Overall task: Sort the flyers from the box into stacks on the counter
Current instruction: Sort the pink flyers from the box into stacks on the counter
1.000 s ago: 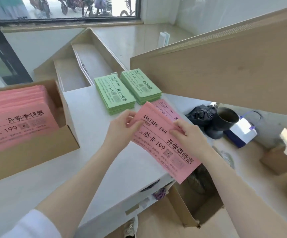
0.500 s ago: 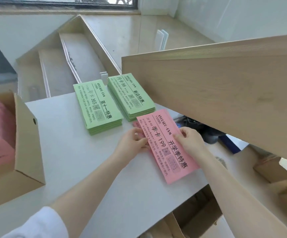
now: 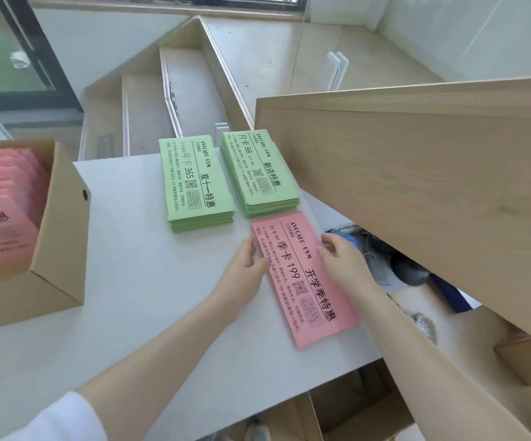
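Pink flyers (image 3: 302,275) lie flat on the white counter (image 3: 137,313) near its right edge. My left hand (image 3: 245,268) touches their left edge with straight fingers. My right hand (image 3: 340,265) rests against their right edge, fingers relaxed. Two green flyer stacks sit just behind: one (image 3: 195,183) on the left, one (image 3: 259,171) on the right. A cardboard box (image 3: 63,237) at the left holds more pink flyers (image 3: 0,205).
A raised wooden counter panel (image 3: 417,186) overhangs on the right. Below it a lower surface holds dark bags and a blue-white item (image 3: 448,294). Beyond the counter are steps (image 3: 178,90) and a window. A cardboard box (image 3: 353,409) stands under the counter.
The pink flyers came down from my hands onto the counter in front of the right green stack. My fingers have let go of them and now lie along their two long edges.
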Demonstrator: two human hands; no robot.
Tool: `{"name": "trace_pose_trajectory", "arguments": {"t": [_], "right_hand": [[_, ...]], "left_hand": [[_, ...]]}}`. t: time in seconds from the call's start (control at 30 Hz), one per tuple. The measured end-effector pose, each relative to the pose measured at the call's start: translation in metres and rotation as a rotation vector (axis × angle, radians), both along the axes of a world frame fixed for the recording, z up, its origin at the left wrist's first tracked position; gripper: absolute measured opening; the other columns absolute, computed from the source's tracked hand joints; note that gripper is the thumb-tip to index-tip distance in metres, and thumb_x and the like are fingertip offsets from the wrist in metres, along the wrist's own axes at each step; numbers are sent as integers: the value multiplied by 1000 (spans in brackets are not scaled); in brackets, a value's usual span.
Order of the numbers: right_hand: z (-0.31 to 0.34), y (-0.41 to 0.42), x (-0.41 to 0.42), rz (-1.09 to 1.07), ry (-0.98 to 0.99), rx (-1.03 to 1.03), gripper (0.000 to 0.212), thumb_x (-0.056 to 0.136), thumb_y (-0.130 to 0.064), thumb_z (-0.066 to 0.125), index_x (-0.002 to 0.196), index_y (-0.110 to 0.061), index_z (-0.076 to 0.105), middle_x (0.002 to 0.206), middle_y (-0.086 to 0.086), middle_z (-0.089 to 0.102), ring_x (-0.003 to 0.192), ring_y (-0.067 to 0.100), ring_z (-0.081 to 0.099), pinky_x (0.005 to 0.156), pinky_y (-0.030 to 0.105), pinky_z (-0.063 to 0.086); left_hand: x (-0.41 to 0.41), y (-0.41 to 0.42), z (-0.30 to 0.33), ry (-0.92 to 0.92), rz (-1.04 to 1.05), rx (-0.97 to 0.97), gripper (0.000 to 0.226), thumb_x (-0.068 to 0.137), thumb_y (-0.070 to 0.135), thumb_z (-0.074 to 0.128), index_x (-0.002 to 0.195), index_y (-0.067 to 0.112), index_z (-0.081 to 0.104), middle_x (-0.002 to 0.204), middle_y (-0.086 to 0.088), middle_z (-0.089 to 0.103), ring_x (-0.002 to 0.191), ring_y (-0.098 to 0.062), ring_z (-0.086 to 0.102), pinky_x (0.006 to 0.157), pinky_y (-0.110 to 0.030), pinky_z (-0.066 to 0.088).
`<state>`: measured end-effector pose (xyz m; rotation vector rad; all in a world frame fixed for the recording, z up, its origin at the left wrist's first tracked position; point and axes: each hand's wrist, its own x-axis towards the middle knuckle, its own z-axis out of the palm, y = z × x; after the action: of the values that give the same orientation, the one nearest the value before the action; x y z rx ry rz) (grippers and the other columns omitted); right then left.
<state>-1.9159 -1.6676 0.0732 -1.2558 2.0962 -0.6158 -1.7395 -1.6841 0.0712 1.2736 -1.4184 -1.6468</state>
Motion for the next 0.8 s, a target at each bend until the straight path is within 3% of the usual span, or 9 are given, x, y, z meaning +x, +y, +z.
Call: {"name": "trace_pose_trajectory", "arguments": {"t": [0.1,0.2,0.3,0.4,0.5,0.57,0.63,0.67,0.8], "right_hand": [[-2,-10,1,-8,-140,5,46,94,-11,42,140,-13,38,142,2,45,128,16,44,110,35,31],[-7,-12,0,-15,-230,5,50,94,-5,38,143,-12,32,142,-1,44,129,14,42,112,35,29],[-11,-8,-1,-11,-317,-7,56,87,-10,37,142,-21,34,138,-11,46,122,8,47,107,34,37],[-16,-4,-5,19,-344,1,62,80,-18,37,141,-31,33,139,-9,47,117,11,54,99,41,46],[-4,1,-2,51,-235,-24,55,90,-14,43,144,-22,30,144,-4,40,128,14,44,107,39,36],[4,6,4,116,-90,-126,48,92,-11,47,139,-13,38,140,1,44,130,17,39,109,33,31],[10,13,19,211,-1,-245,36,92,-10,48,128,-13,50,129,0,52,125,15,41,102,23,30],[12,17,29,274,12,-274,31,92,-9,48,122,-15,54,123,-3,54,121,11,43,98,18,29],[16,18,80,526,-56,-322,22,89,-6,51,105,-15,64,113,-5,59,111,10,49,95,21,33]], "left_hand": [[-14,6,-6,218,40,113,49,95,-2,36,134,25,31,113,26,51,87,26,50,71,1,39],[-30,8,-7,377,130,223,67,97,6,37,147,29,0,119,19,46,98,4,56,87,-19,43],[-42,9,-6,463,183,268,68,98,11,37,145,36,-6,132,13,42,109,-12,55,94,-34,42],[-44,10,-10,478,218,287,63,98,12,36,147,33,3,134,6,47,105,-13,60,84,-33,49],[-38,13,-11,458,198,232,46,98,14,36,142,24,25,131,1,54,108,-9,61,83,-25,51],[-28,19,-6,378,185,170,39,96,21,43,134,25,37,136,9,48,116,5,51,91,-13,39],[-12,27,-1,236,203,86,35,94,22,48,128,31,44,146,16,31,130,4,32,102,-18,24],[0,32,1,185,223,43,32,94,17,48,123,32,48,144,17,33,130,2,32,104,-21,23],[55,52,13,135,325,-80,24,89,11,50,108,23,60,114,11,62,104,-5,59,93,-25,44]]}}
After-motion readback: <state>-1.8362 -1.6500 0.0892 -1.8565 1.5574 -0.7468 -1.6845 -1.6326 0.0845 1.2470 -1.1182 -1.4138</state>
